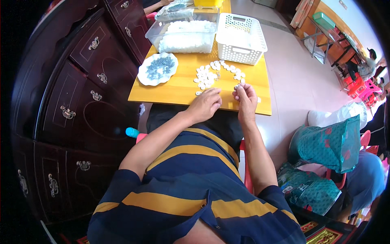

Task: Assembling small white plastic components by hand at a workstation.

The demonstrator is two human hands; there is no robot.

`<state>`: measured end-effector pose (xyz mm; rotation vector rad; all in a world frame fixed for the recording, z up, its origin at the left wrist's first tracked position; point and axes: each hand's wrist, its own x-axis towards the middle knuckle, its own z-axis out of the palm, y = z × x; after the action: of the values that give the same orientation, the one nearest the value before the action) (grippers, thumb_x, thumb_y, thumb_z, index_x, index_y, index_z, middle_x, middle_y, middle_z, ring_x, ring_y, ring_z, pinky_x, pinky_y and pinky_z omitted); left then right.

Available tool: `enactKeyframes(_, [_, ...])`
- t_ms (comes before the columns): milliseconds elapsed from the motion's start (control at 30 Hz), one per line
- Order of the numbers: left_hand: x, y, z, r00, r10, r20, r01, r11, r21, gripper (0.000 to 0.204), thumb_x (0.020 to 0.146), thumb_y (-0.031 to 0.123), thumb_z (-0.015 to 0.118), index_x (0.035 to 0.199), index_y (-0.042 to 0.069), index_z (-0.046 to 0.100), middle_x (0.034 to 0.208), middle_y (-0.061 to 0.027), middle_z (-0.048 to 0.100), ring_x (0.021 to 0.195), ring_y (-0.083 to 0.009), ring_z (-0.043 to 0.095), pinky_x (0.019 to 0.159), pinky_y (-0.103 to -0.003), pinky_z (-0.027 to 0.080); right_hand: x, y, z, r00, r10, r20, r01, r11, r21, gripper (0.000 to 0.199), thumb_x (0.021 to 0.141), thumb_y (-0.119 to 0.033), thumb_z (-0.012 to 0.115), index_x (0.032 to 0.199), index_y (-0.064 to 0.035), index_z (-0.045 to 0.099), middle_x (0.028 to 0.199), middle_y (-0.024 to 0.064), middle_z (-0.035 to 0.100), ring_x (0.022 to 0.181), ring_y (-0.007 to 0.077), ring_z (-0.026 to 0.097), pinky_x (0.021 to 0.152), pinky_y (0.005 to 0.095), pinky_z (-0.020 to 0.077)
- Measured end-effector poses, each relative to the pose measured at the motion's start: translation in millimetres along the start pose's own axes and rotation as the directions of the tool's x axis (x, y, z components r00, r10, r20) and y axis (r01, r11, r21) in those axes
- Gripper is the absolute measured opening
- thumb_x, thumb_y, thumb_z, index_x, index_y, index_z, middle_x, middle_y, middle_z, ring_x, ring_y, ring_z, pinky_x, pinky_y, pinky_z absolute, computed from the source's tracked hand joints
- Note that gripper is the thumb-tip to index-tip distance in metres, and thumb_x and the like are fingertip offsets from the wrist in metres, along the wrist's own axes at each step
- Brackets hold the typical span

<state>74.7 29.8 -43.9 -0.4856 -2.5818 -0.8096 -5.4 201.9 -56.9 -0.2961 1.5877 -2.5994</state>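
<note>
Small white pieces on the yellow table

One white piece [239, 86] sits pinched at fingertip height; the loose white pieces [211, 73] lie scattered flat just beyond it.

A crumpled clear plastic bag [174, 10] lies on top of the clear plastic tub at the far end of the counter. On the floor to the person's right sit two teal printed bags: a large one with red marks [331, 144] and a smaller glossy one [310, 189] just below it.
</note>
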Motion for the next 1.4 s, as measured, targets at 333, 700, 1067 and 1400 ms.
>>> enactKeyframes(333, [2.3,6.7,-26.3,0.895,-0.443,-0.059,0.285,0.668,-0.688,0.011,0.097,0.011,0.065,0.1,0.001,0.068,0.098,-0.0026,0.069,0.089,-0.0092,0.061,0.079,-0.025,0.051,-21.7,-4.7,25.7,0.979,0.137,0.153,-0.129,0.99,-0.062,0.008,0.097,-0.012,0.065,0.101,-0.0059,0.063,0.092,0.0004,0.066,0.078,0.0084,0.06,0.071,0.0222,0.0468])
enactKeyframes(700, [3.6,16.3,-32.4,0.841,-0.541,-0.005,0.311,0.492,-0.813,0.011,0.097,0.01,0.066,0.1,0.001,0.071,0.088,0.0,0.068,0.078,-0.0061,0.059,0.07,-0.023,0.05,-38.4,-12.4,48.5,0.959,0.188,0.214,-0.186,0.982,-0.031,0.008,0.095,-0.012,0.065,0.1,-0.006,0.063,0.092,0.0004,0.066,0.079,0.0085,0.059,0.072,0.0229,0.0463])
enactKeyframes(1067, [1.8,11.9,-30.1,0.848,-0.529,-0.01,0.317,0.522,-0.792,0.01,0.096,0.009,0.065,0.098,0.001,0.071,0.087,-0.0001,0.068,0.077,-0.0058,0.059,0.069,-0.022,0.049,-38.5,-9.6,47.7,0.959,0.167,0.228,-0.157,0.986,-0.06,0.007,0.095,-0.011,0.065,0.1,-0.0048,0.063,0.092,0.0012,0.066,0.079,0.0084,0.059,0.07,0.0232,0.0468])
enactKeyframes(1400, [1.2,18.8,-32.9,0.819,-0.573,0.029,0.356,0.468,-0.809,0.011,0.098,0.011,0.065,0.098,0.002,0.07,0.089,-0.0012,0.069,0.079,-0.0074,0.063,0.07,-0.022,0.052,-39.0,-9.3,49.1,0.963,0.15,0.223,-0.134,0.987,-0.084,0.008,0.095,-0.009,0.066,0.099,-0.0017,0.064,0.092,0.0035,0.068,0.082,0.0099,0.062,0.075,0.025,0.0503])
